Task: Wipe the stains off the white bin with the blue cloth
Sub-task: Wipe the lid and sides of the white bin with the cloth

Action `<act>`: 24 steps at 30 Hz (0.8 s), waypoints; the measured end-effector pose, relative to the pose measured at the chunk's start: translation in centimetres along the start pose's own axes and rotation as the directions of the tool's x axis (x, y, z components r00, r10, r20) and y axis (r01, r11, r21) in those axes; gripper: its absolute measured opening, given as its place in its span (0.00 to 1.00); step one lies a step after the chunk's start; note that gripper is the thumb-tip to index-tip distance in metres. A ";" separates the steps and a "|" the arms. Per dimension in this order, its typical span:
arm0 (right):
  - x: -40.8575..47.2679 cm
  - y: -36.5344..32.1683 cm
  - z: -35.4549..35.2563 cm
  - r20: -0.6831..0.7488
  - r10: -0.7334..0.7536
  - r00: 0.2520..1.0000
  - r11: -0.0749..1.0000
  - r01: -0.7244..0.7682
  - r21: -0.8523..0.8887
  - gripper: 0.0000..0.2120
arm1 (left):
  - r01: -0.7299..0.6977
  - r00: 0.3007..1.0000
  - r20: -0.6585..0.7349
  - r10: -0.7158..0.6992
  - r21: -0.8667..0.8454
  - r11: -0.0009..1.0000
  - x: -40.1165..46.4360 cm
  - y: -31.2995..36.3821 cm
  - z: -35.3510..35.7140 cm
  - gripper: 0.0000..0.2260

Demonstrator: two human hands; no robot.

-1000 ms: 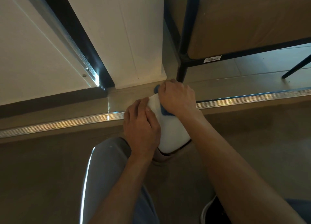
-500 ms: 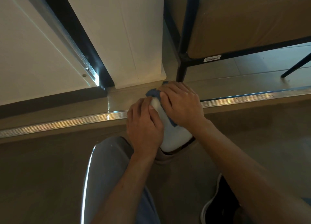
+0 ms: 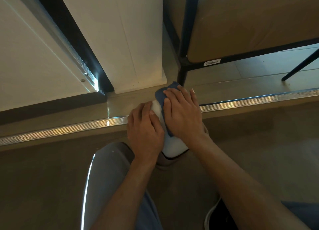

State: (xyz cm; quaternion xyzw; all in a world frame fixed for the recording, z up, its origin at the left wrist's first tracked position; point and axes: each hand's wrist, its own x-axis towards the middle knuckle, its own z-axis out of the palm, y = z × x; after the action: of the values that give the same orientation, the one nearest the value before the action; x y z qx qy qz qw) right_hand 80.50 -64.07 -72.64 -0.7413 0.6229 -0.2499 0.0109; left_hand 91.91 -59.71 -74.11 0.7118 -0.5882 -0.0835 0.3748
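Right hand: laid flat, fingers straight, on the cloth, which is pressed to the bin.
Left hand: curled round the bin's left side; bin steadied.
Change: cloth has been drawn from the far edge toward the near side.
Meaning: wiping is judged under way; stains cannot be seen.
Bin: held over the floor, beside the metal strip.

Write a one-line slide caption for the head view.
Right hand presses blue cloth flat on white bin; left hand steadies it.
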 end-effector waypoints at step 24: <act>-4.5 4.1 -0.9 0.129 0.464 0.877 0.750 -0.466 0.470 0.25 | 0.059 0.998 -0.012 -0.059 -0.027 0.998 0.0 0.1 0.3 0.20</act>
State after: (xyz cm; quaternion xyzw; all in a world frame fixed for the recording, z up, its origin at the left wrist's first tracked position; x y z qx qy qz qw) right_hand 75.90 -60.50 -74.84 -0.5364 0.7037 -0.3866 0.2602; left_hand 91.71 -59.86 -74.26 0.7243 -0.5632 -0.0980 0.3854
